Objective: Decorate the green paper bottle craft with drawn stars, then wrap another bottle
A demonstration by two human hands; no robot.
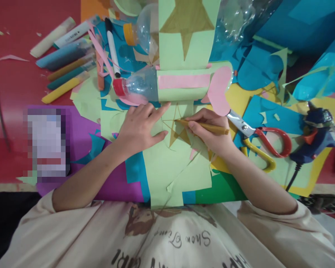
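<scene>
My right hand (213, 130) is closed around a brown marker (212, 127), its tip touching a light green paper (167, 163). A star outline (178, 128) is drawn there, its lower points coloured brown. With fingers spread, my left hand (141, 126) lies flat on the paper left of the star. Just beyond both hands, a plastic bottle (142, 83) with a red cap lies on its side, wrapped in green and pink paper. A pink paper heart shape (220, 91) is at its right end. A larger brown star (187, 22) is on a green strip behind the bottle.
Scissors (259, 137) and a blue glue gun (315, 137) with a cord lie at the right. Several markers (64, 67) are at upper left, above a blurred phone (47, 143). Another bottle (146, 29) and coloured paper scraps surround the work.
</scene>
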